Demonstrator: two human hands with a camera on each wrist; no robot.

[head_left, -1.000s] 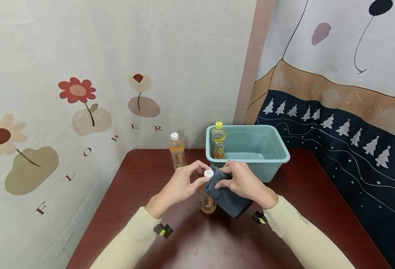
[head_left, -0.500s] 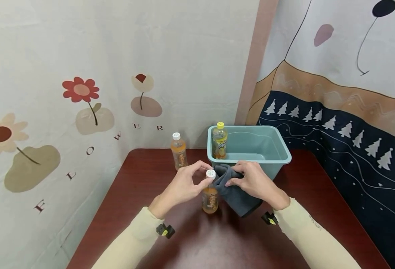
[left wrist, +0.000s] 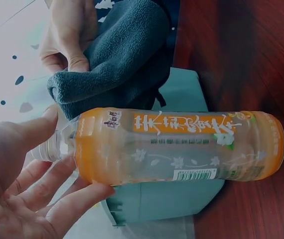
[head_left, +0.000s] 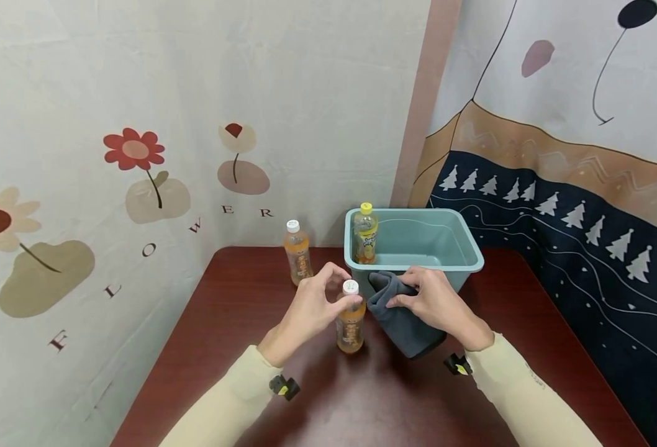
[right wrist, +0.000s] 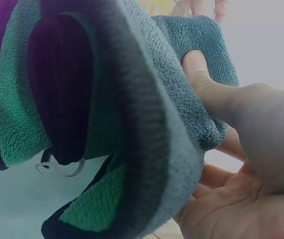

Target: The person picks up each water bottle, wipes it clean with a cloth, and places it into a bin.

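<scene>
An orange-labelled drink bottle (head_left: 350, 329) with a white cap stands upright on the table. My left hand (head_left: 316, 305) holds it at the neck, thumb on one side and fingers curled round the other, just under the cap. In the left wrist view the label of the bottle (left wrist: 182, 144) shows white characters and flowers. My right hand (head_left: 437, 304) pinches a folded dark grey towel (head_left: 403, 326) near its top, to the right of the bottle. Dark edging and a small pale loop show on the towel (right wrist: 182, 99) in the right wrist view.
A second orange drink bottle (head_left: 299, 257) with a white cap stands at the back left. Behind the towel is a light teal bin (head_left: 471, 254), with a yellow-capped bottle (head_left: 366, 239) upright inside its left end. The dark red table (head_left: 239, 310) meets patterned wall hangings behind.
My right hand has drawn the towel rightward, away from the bottle's cap and neck, so a gap now shows between them. My left hand stays at the neck.
</scene>
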